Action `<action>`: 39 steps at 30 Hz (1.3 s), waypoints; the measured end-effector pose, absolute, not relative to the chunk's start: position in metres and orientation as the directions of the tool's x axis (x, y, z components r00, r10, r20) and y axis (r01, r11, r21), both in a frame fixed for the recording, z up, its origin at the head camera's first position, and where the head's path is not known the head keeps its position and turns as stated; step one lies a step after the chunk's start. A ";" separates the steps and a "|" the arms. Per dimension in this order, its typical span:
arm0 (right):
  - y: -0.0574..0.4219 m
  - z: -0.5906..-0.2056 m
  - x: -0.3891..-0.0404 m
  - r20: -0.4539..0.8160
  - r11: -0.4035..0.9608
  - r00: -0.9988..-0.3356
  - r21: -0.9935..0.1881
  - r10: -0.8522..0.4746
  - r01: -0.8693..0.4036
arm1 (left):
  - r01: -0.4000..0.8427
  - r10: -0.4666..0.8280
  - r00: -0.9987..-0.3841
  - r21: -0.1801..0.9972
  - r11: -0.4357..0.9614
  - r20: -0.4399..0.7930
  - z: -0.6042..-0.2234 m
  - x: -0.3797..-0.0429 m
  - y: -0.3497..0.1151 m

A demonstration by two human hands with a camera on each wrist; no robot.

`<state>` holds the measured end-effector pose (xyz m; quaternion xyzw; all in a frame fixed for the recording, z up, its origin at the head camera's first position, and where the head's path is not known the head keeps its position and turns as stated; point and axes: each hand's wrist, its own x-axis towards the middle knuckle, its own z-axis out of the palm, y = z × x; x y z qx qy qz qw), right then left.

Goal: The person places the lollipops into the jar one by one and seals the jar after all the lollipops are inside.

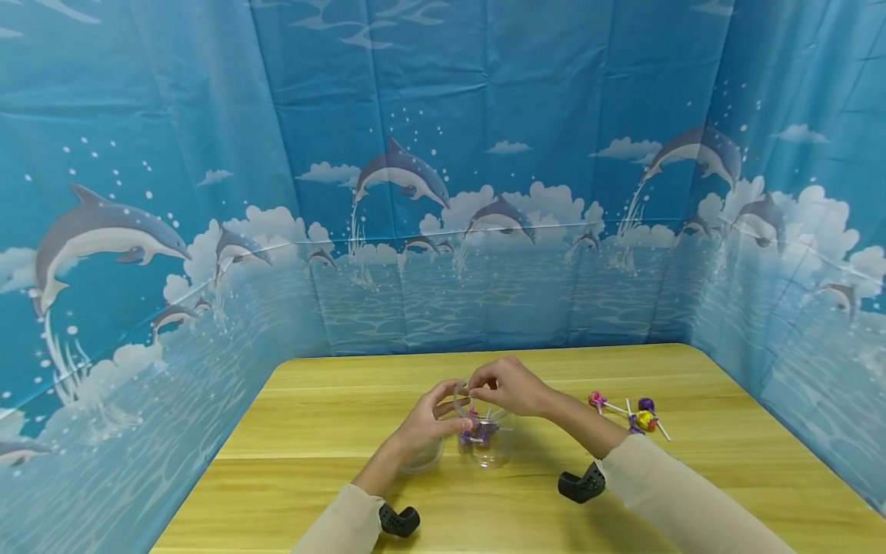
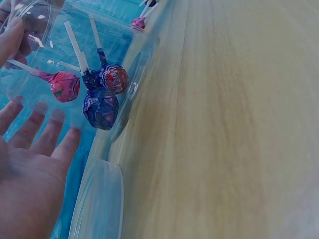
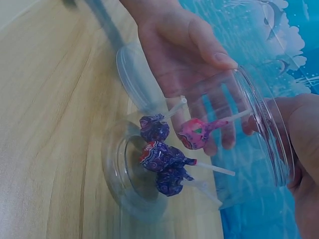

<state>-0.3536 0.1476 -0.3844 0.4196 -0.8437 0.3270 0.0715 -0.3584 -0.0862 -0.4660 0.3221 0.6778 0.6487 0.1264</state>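
Observation:
A clear plastic jar (image 1: 487,460) stands on the table with several purple-wrapped lollipops (image 3: 169,180) near its bottom. My left hand (image 1: 422,423) is cupped beside it. The fingers (image 2: 46,130) of that hand are nearly straight and spread along the jar's side, with the thumb (image 3: 219,57) close to the rim. At the jar's mouth, my right hand (image 1: 511,385) pinches the stick of a pink lollipop (image 3: 193,133). Its wrapped head hangs inside the jar, stick pointing up toward the opening. The right fingertips are partly seen through the clear plastic.
A round translucent lid (image 2: 102,204) lies on the table left of the jar, partly under the left wrist. To the right are several lollipops, among them a pink one (image 1: 597,399) and a yellow one (image 1: 647,420). A dolphin-print curtain (image 1: 498,300) surrounds the wooden table (image 1: 291,477).

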 end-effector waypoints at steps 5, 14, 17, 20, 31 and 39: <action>0.147 -0.384 -0.353 0.387 0.448 -0.645 -0.487 -0.659 -0.750 | 0.278 0.591 -0.773 0.960 -0.013 0.232 -0.464 -0.357 -0.087; 0.150 -0.382 -0.352 0.382 0.449 -0.646 -0.489 -0.660 -0.748 | 0.285 0.594 -0.768 0.958 -0.017 0.239 -0.463 -0.354 -0.086; 0.153 -0.380 -0.351 0.375 0.447 -0.648 -0.497 -0.663 -0.744 | 0.283 0.599 -0.763 0.959 -0.028 0.243 -0.464 -0.354 -0.086; 0.156 -0.378 -0.350 0.371 0.446 -0.650 -0.502 -0.663 -0.741 | 0.288 0.598 -0.761 0.957 -0.035 0.251 -0.466 -0.355 -0.086; 0.172 -0.371 -0.345 0.374 0.470 -0.655 -0.476 -0.656 -0.743 | 0.300 0.589 -0.766 0.954 -0.028 0.258 -0.466 -0.355 -0.085; 0.191 -0.362 -0.341 0.364 0.507 -0.683 -0.471 -0.634 -0.722 | 0.297 0.580 -0.772 0.954 -0.032 0.260 -0.467 -0.357 -0.085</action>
